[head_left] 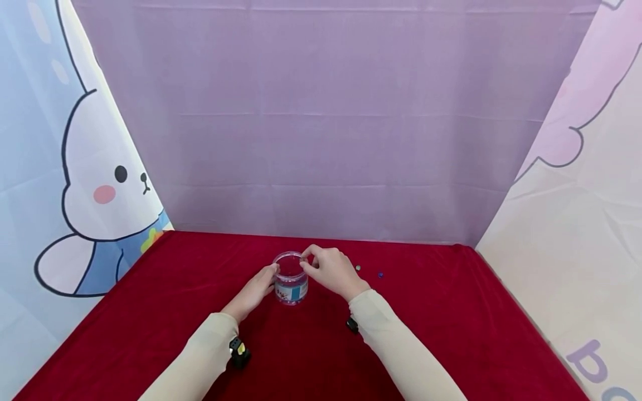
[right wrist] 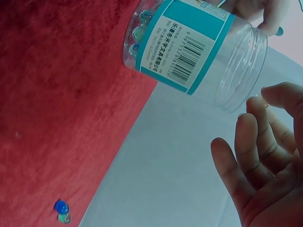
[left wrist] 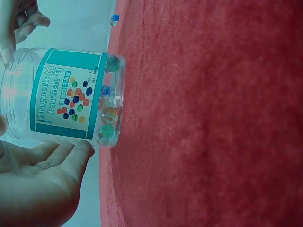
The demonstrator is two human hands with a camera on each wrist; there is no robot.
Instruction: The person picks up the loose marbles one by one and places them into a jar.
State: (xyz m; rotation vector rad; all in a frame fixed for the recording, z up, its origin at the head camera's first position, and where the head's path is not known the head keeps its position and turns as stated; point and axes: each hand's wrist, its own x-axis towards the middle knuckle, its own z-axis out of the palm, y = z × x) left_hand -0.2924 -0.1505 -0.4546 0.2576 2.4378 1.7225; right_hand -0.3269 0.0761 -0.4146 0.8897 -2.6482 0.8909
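Observation:
A clear plastic jar [head_left: 291, 301] with a teal-and-white label stands upright and uncapped on the red cloth. My left hand [head_left: 257, 289] holds it from the left, thumb by the rim and fingers along the side. Several glass marbles [left wrist: 106, 134] lie at the bottom of the jar, as the left wrist view shows. Over the right side of the rim is my right hand [head_left: 333, 272], pinching a small amber marble [right wrist: 266, 104] between thumb and forefinger; the fingertips mostly hide it.
Right of the jar, a greenish marble [head_left: 358, 268] and a blue marble [head_left: 380, 274] lie loose on the red cloth [head_left: 431, 328]. A purple curtain [head_left: 321, 122] hangs behind the table, with printed sheets [head_left: 100, 167] at both sides.

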